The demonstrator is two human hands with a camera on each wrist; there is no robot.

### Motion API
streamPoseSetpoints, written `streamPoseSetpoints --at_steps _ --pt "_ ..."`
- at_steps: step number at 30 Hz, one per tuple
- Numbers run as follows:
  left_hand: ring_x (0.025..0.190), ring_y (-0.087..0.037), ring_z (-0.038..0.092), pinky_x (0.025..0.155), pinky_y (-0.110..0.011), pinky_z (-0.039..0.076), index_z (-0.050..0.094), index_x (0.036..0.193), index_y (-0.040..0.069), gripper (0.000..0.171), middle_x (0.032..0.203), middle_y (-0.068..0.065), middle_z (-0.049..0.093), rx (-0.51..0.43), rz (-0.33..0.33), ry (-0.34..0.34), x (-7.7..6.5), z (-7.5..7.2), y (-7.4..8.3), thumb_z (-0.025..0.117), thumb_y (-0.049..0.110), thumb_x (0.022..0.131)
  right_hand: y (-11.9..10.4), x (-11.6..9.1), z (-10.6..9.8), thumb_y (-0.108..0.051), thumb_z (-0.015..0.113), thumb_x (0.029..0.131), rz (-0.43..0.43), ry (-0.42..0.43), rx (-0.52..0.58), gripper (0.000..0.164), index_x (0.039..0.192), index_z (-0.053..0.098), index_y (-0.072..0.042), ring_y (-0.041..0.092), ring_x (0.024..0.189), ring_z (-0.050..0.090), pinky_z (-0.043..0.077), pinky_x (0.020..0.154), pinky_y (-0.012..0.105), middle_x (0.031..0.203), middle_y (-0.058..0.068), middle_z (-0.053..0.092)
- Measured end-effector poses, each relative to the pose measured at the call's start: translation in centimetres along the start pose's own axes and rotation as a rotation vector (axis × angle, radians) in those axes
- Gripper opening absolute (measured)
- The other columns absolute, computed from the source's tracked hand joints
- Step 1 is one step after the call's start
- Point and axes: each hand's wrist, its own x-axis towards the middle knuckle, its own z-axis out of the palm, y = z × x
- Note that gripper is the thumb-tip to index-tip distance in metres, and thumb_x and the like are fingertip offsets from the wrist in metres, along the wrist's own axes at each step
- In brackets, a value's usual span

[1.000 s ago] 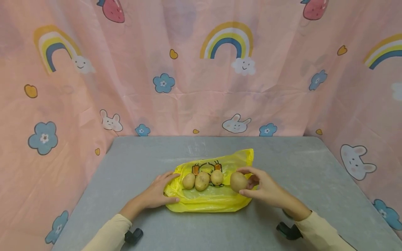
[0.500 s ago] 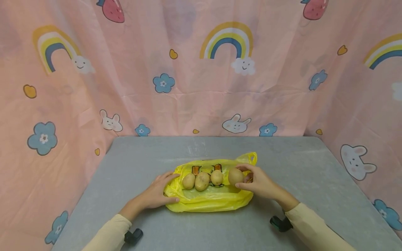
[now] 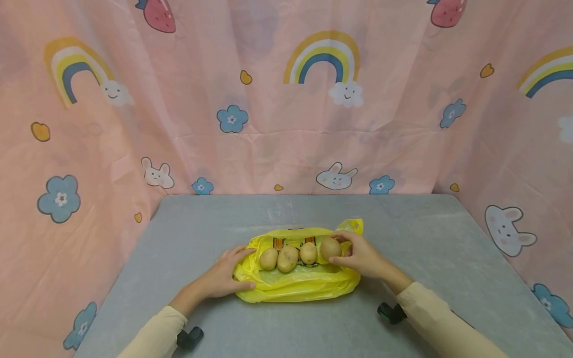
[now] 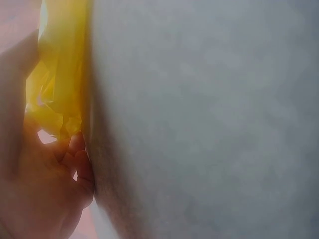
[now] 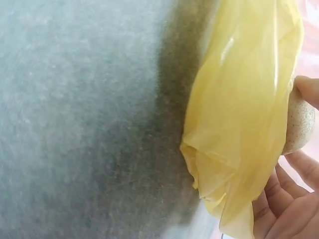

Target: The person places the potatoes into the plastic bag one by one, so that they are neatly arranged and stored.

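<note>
A yellow plastic bag [image 3: 304, 288] lies on the grey table with its mouth spread. Three potatoes sit in a row in it, the middle potato [image 3: 288, 259] being the largest. My right hand [image 3: 364, 253] pinches a browner potato [image 3: 330, 248] between thumb and fingers, just right of the row. In the right wrist view the bag's side [image 5: 239, 109] hides part of this speckled potato [image 5: 300, 122]. At the bag's left end my left hand [image 3: 224, 273] holds the edge, thumb and forefinger spread along it. Curled fingers [image 4: 79, 164] show against the yellow plastic in the left wrist view.
The grey table [image 3: 215, 214] reaches back to a pink curtain [image 3: 268, 149] printed with rainbows, flowers and rabbits. One of the bag's handle loops [image 3: 356, 226] sticks up behind the right hand. Black wrist cameras are strapped below both sleeves.
My right hand has moved left and slightly away from me with the potato, toward the row. The bag's back right corner has folded down. The left hand stays in place.
</note>
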Motion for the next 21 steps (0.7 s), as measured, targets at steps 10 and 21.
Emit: streamPoseSetpoints --at_steps 10,21 --pt "0.146 -0.038 0.034 0.112 -0.066 0.033 0.040 0.155 0.026 0.086 0.162 -0.010 0.035 0.007 0.002 0.007 0.1 0.0 0.1 0.076 0.055 0.083 0.2 0.3 0.8 -0.026 0.083 0.084 0.017 -0.002 -0.151 0.059 0.133 0.061 -0.002 0.020 0.090 0.061 0.051 0.072 0.030 0.124 0.018 0.067" --pt "0.146 -0.039 0.034 0.111 -0.066 0.033 0.041 0.155 0.026 0.086 0.163 -0.010 0.034 0.011 -0.010 0.002 0.1 0.1 0.1 0.075 0.056 0.083 -0.1 0.0 1.2 -0.026 0.079 0.088 -0.001 -0.030 -0.226 0.055 0.136 0.061 -0.004 0.031 0.117 0.063 0.051 0.099 0.053 0.127 0.013 0.067"
